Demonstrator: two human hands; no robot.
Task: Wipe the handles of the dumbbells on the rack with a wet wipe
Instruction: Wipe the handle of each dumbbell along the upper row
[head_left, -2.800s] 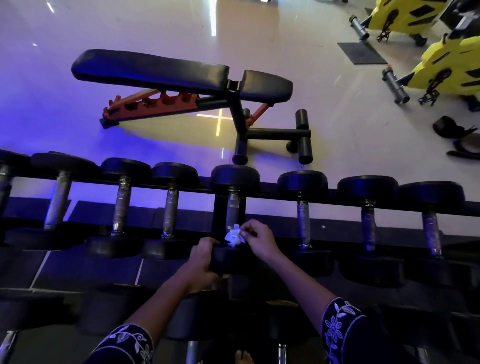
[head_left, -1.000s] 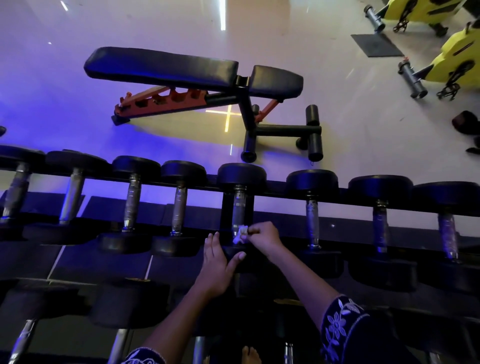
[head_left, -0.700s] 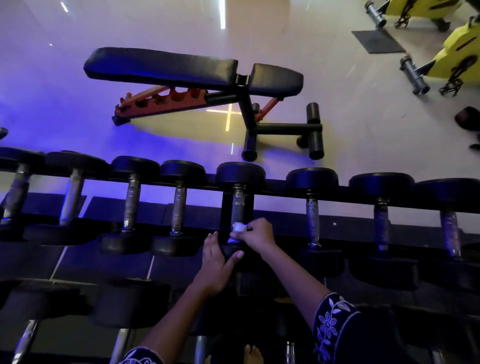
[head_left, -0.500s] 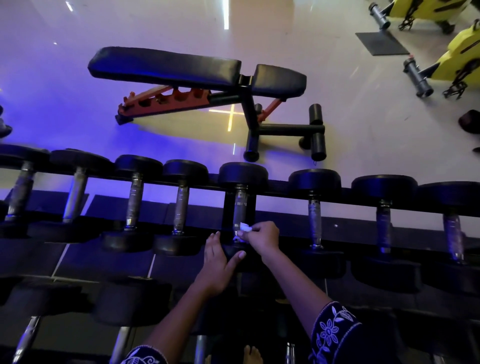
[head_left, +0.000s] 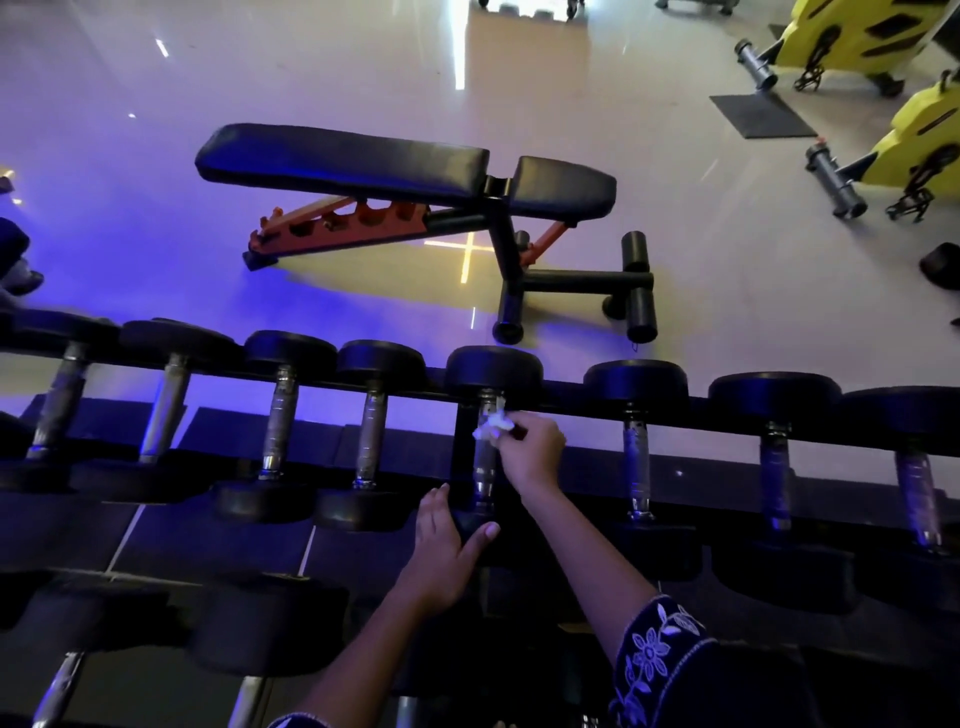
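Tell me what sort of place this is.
Probably a gym: a racked row of black-headed, steel-handled dumbbells, a black padded adjustable bench with an orange frame, and yellow exercise machines beyond it.

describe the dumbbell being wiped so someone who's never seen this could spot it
Find the black bench on the floor; the rack's top row runs nearer the camera. The dumbbell lines up with the bench's foot, fifth visible from the left. Only it has a white wipe on its handle, held by the right hand.

Head-worn view down over nearby rack (head_left: 696, 480)
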